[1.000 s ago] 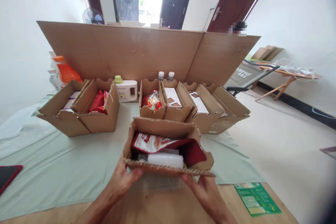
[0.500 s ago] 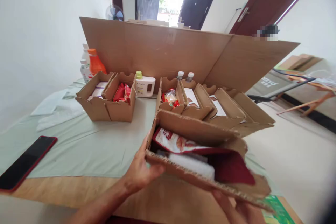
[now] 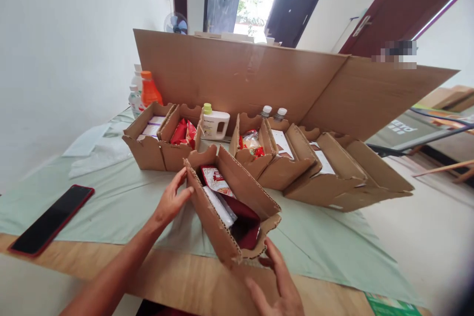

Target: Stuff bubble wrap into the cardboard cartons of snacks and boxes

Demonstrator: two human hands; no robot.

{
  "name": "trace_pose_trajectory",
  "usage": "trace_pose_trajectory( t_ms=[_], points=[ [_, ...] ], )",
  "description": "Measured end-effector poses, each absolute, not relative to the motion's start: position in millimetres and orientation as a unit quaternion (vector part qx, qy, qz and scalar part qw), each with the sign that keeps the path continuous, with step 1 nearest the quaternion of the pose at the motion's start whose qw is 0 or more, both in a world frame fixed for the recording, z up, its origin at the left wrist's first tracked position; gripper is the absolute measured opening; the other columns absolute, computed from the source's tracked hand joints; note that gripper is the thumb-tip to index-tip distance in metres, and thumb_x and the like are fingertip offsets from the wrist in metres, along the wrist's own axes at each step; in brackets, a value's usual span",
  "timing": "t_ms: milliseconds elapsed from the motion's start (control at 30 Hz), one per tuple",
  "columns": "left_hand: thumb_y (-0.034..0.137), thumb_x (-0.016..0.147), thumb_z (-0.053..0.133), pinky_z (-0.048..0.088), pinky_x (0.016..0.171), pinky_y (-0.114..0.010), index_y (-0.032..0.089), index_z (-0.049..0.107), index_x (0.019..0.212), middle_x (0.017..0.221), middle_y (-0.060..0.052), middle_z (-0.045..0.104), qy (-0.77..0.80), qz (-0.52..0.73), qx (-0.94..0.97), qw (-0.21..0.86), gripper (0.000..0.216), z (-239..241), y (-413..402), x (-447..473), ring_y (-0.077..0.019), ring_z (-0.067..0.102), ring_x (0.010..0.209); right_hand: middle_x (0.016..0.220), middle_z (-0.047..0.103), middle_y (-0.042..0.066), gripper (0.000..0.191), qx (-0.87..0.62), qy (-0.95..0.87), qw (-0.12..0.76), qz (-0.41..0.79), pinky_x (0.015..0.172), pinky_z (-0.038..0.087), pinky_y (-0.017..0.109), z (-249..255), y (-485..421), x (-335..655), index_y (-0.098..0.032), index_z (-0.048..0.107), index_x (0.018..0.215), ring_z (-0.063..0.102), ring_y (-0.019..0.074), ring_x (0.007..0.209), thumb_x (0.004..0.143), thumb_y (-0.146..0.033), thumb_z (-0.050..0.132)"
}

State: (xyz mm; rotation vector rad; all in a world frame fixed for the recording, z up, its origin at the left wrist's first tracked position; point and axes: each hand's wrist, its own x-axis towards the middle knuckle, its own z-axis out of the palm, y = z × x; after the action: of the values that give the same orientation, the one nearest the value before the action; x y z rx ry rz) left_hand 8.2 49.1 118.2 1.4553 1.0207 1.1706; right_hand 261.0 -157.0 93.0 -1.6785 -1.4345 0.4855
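Observation:
A long open-topped cardboard box (image 3: 211, 222) stands in front of me, angled with its near end to the right. Inside lie a red-and-white printed pouch (image 3: 217, 180), a clear-wrapped white item (image 3: 221, 207) and something dark red (image 3: 244, 224). My left hand (image 3: 170, 205) grips the box at its far left corner, thumb and fingers against the wall. At the near end, my right hand (image 3: 277, 279) has its fingers on the end wall and its thumb lower down, partly under the box.
Two joined cardboard boxes (image 3: 148, 155) stand at left, and several more (image 3: 307, 173) at right. Behind are a white jug (image 3: 216, 126), an orange bottle (image 3: 150, 90) and a tall cardboard panel (image 3: 237, 69). A phone (image 3: 52, 219) lies on the green cloth (image 3: 122, 212).
The box has moved left and away from me, turning so its near end points more toward me. Both hands moved with it. The view has shifted slightly.

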Motion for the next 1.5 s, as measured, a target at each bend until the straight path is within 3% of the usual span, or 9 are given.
trace_pose_trajectory(
  t_ms=[133, 267, 467, 633, 800, 900, 1000, 1167, 1500],
  points=[
    [0.047, 0.094, 0.061, 0.025, 0.124, -0.058, 0.029, 0.03, 0.159, 0.17, -0.01, 0.024, 0.486, 0.461, 0.595, 0.444, 0.075, 78.1, -7.7, 15.5, -0.0348, 0.024, 0.156, 0.133, 0.066, 0.015, 0.065, -0.686, -0.528, 0.437, 0.244, 0.078, 0.062, 0.037, 95.7, -128.8, 280.5, -0.021, 0.05, 0.147, 0.072, 0.0241, 0.088, 0.09, -0.049, 0.066],
    [0.049, 0.1, 0.052, 0.018, 0.126, -0.062, 0.039, 0.015, 0.162, 0.174, -0.005, 0.01, 0.432, 0.457, 0.647, 0.431, 0.073, 63.3, -51.6, 40.4, -0.0349, 0.012, 0.159, 0.108, 0.076, 0.013, 0.043, -0.621, -0.553, 0.44, 0.339, 0.075, 0.062, 0.035, 95.4, -92.1, 284.2, -0.02, 0.069, 0.11, 0.073, 0.0257, 0.084, 0.087, -0.055, 0.066],
    [0.055, 0.082, 0.074, 0.023, 0.121, -0.07, 0.037, 0.006, 0.164, 0.174, -0.01, -0.001, 0.377, 0.429, 0.726, 0.382, 0.108, 66.7, -48.1, 62.0, -0.0452, 0.008, 0.157, 0.098, 0.079, 0.011, 0.043, -0.623, -0.535, 0.471, 0.322, 0.068, 0.062, 0.031, 87.9, -78.7, 276.7, -0.021, 0.069, 0.111, 0.074, 0.0245, 0.076, 0.085, -0.055, 0.068],
    [0.021, 0.084, 0.068, 0.031, 0.121, -0.062, 0.035, 0.01, 0.163, 0.172, -0.011, 0.019, 0.394, 0.442, 0.723, 0.357, 0.099, 61.6, -30.8, 51.8, -0.0372, 0.022, 0.156, 0.1, 0.079, 0.011, 0.042, -0.636, -0.512, 0.487, 0.31, 0.069, 0.063, 0.032, 85.4, -74.2, 258.5, -0.021, 0.067, 0.114, 0.076, 0.0253, 0.078, 0.086, -0.053, 0.068],
    [0.025, 0.089, 0.062, 0.045, 0.114, -0.05, 0.026, 0.035, 0.156, 0.159, -0.014, 0.046, 0.423, 0.455, 0.712, 0.328, 0.073, 65.0, -2.9, 43.7, -0.0318, 0.047, 0.145, 0.116, 0.073, 0.013, 0.039, -0.63, -0.507, 0.517, 0.281, 0.081, 0.062, 0.035, 73.0, -42.9, 244.9, -0.019, 0.065, 0.119, 0.074, 0.0251, 0.096, 0.092, -0.047, 0.063],
    [0.033, 0.089, 0.061, 0.057, 0.094, -0.039, 0.02, 0.058, 0.137, 0.132, -0.012, 0.068, 0.502, 0.44, 0.682, 0.299, 0.049, 74.7, 30.7, 43.9, -0.0278, 0.066, 0.119, 0.147, 0.054, 0.019, 0.051, -0.628, -0.483, 0.562, 0.24, 0.099, 0.057, 0.043, 56.0, -18.5, 240.0, -0.018, 0.054, 0.139, 0.062, 0.0277, 0.126, 0.096, -0.045, 0.057],
    [0.034, 0.088, 0.061, 0.056, 0.085, -0.037, 0.02, 0.07, 0.114, 0.102, -0.009, 0.075, 0.567, 0.425, 0.65, 0.274, 0.031, 81.7, 70.5, 44.3, -0.0252, 0.071, 0.093, 0.157, 0.042, 0.019, 0.051, -0.626, -0.478, 0.566, 0.243, 0.106, 0.053, 0.048, 37.6, -7.1, 236.9, -0.019, 0.054, 0.14, 0.056, 0.0291, 0.134, 0.096, -0.045, 0.054],
    [0.034, 0.085, 0.064, 0.052, 0.072, -0.034, 0.016, 0.069, 0.116, 0.074, -0.004, 0.072, 0.604, 0.41, 0.617, 0.294, 0.036, 78.2, 102.2, 51.2, -0.023, 0.068, 0.069, 0.155, 0.046, 0.018, 0.04, -0.634, -0.496, 0.536, 0.256, 0.104, 0.055, 0.048, 23.3, -15.6, 238.5, -0.02, 0.065, 0.128, 0.062, 0.0288, 0.126, 0.095, -0.04, 0.055],
    [0.032, 0.087, 0.055, 0.056, 0.091, -0.043, 0.007, 0.042, 0.148, 0.111, -0.017, 0.076, 0.565, 0.412, 0.586, 0.409, 0.068, 65.9, 94.3, 66.7, -0.0261, 0.074, 0.099, 0.149, 0.054, 0.016, 0.032, -0.644, -0.554, 0.487, 0.204, 0.111, 0.049, 0.047, 33.2, -19.7, 240.0, -0.02, 0.069, 0.121, 0.056, 0.0274, 0.134, 0.095, -0.029, 0.053]
  ],
)
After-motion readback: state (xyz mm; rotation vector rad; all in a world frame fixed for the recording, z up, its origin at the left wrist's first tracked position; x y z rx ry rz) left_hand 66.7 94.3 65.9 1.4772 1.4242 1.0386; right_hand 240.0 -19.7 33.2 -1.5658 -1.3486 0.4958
